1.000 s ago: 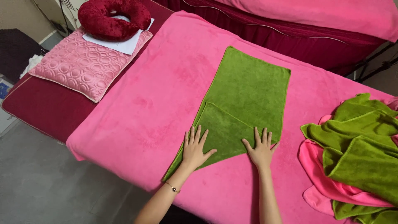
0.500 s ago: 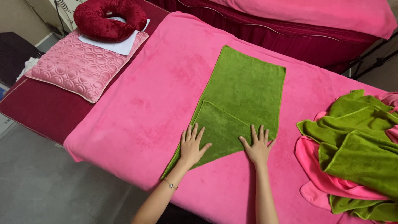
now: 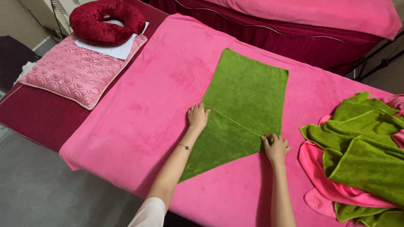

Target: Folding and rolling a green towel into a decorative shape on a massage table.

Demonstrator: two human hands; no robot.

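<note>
A green towel (image 3: pixel 248 94) lies flat on the pink bed cover (image 3: pixel 168 75), its near end folded over into a slanted flap. My left hand (image 3: pixel 197 116) rests on the flap's left corner at the towel's left edge, fingers bent onto the cloth. At the right corner of the flap, my right hand (image 3: pixel 275 146) pinches the towel's edge. A thin bracelet sits on my left wrist.
A heap of green and pink towels (image 3: pixel 362 147) lies at the right of the bed. A quilted pink pillow (image 3: pixel 80 71) with a dark red ring cushion (image 3: pixel 107 21) and white paper sits on the left. A second pink bed (image 3: pixel 303 12) stands behind. Grey floor (image 3: pixel 50 193) lies below.
Both hands slid apart from the middle of the folded flap to its two corners, left hand to the left edge, right hand to the right edge. The view shifted slightly.
</note>
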